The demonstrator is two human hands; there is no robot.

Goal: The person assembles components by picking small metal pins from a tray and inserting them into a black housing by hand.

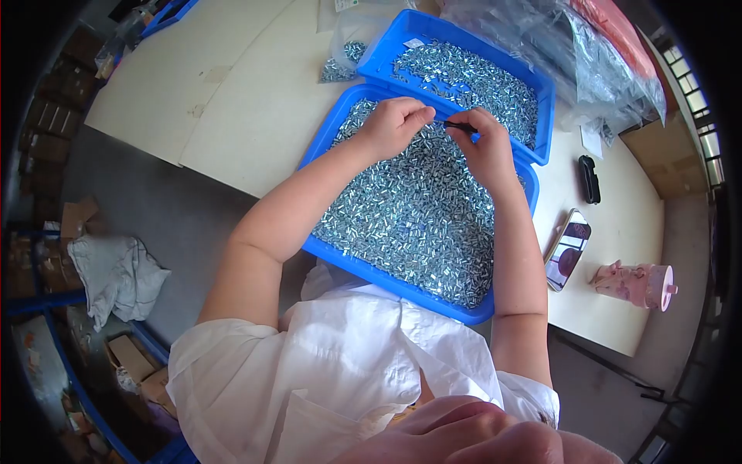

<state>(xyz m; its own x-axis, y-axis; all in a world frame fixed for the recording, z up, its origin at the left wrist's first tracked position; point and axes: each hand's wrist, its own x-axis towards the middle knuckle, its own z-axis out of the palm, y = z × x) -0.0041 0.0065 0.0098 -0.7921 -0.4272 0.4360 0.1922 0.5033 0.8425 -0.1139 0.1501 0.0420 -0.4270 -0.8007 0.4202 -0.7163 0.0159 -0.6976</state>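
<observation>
My left hand (396,128) is closed in a pinch above the near blue bin (318,147). What sits between its fingertips is too small to make out. Just to its right, my right hand (488,147) grips a small slim black tool (461,127) whose tip points toward the left fingertips. Under both hands, the near bin holds a deep layer of small shiny metal pins (410,209). A second blue bin (546,116) adjoins its far side, with more of the same metal pieces inside.
A clear bag of metal pieces (340,66) lies left of the far bin. Plastic bags (541,46) are heaped at the back right. On the table's right are a black case (589,179), a phone (568,249) and a pink cup (634,284).
</observation>
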